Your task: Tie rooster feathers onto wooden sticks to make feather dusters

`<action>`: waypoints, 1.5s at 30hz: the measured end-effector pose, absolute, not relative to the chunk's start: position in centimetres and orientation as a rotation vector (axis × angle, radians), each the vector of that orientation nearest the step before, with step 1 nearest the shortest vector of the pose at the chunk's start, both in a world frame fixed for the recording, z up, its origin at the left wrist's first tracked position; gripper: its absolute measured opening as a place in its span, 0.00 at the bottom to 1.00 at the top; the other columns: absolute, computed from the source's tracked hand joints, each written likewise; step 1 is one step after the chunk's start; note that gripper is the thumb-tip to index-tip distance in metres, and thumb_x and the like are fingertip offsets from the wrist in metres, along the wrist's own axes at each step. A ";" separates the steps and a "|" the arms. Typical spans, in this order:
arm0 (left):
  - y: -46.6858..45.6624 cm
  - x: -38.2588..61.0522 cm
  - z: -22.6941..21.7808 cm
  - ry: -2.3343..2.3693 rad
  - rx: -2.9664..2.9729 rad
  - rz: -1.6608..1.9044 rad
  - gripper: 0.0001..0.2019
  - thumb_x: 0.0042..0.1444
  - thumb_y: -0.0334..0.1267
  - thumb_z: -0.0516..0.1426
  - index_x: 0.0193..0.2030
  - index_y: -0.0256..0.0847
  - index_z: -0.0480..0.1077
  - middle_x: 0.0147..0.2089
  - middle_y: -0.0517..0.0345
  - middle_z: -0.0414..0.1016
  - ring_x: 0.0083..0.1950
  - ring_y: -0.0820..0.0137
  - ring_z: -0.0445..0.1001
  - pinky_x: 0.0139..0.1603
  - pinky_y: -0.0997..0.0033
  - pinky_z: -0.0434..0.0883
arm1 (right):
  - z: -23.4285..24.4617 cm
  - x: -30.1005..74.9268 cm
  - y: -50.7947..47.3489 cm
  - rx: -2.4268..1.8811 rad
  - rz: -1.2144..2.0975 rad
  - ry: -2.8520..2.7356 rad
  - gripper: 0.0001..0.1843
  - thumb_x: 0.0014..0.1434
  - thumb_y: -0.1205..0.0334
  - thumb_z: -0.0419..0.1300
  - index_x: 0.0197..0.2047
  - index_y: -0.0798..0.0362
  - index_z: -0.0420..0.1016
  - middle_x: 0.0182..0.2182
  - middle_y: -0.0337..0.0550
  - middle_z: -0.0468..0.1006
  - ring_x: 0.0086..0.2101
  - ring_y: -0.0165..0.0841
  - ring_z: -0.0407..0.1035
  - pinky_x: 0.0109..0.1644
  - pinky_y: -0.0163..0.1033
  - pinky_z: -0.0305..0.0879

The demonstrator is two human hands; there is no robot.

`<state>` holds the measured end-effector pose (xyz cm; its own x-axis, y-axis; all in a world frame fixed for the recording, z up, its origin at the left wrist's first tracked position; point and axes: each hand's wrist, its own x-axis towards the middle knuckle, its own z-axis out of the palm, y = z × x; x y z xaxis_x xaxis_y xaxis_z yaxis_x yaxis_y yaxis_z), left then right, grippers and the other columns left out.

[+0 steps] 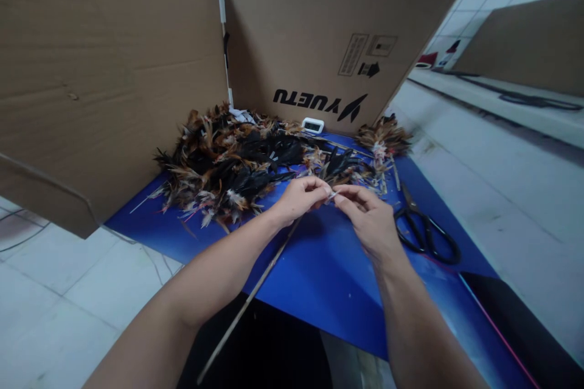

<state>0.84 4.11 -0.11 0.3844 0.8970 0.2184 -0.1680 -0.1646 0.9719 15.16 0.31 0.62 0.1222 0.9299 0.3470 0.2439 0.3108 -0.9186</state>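
Note:
My left hand (302,199) is closed in a pinch above the blue tabletop. From beneath it a long thin stick (255,292) slants down toward my lap, past the table's front edge. Fingertips of my right hand (368,219), also pinched, meet those of the left at a small white piece (332,196), too small to identify. The stick's upper end is hidden by the left hand. Just beyond both hands lies a heap of brown and black feathers (237,158), some with white or pink bases. Black-handled scissors (422,231) rest right of my right hand.
A small white digital display (312,126) stands behind the feathers. Another feather bundle (384,137) sits at the back right corner. Cardboard panels (292,30) wall the table's back and left. A black flat item (515,316) lies on the blue table (328,279) at right.

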 end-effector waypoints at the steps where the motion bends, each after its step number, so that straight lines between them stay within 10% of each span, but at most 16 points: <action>1: 4.1 0.9 -0.1 0.712 1.418 1.092 0.09 0.49 0.41 0.56 0.30 0.36 0.67 0.20 0.65 0.63 0.20 0.81 0.58 0.20 0.79 0.54 | 0.6 15.2 0.3 -1.185 0.690 -1.409 0.09 0.49 0.59 0.62 0.34 0.52 0.75 0.31 0.40 0.76 0.31 0.31 0.70 0.39 0.38 0.66; 45: 3.6 1.0 0.3 0.731 1.491 1.110 0.09 0.45 0.38 0.60 0.28 0.33 0.69 0.23 0.64 0.65 0.24 0.81 0.60 0.29 0.77 0.59 | 0.9 15.4 0.1 -1.285 0.493 -1.488 0.07 0.50 0.58 0.59 0.27 0.52 0.70 0.24 0.37 0.72 0.25 0.29 0.64 0.31 0.36 0.63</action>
<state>1.01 3.63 0.31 0.3736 0.8923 0.2534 -0.1196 -0.2245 0.9671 15.36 0.13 0.88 0.1382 0.8890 0.4366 0.4523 0.3355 -0.8263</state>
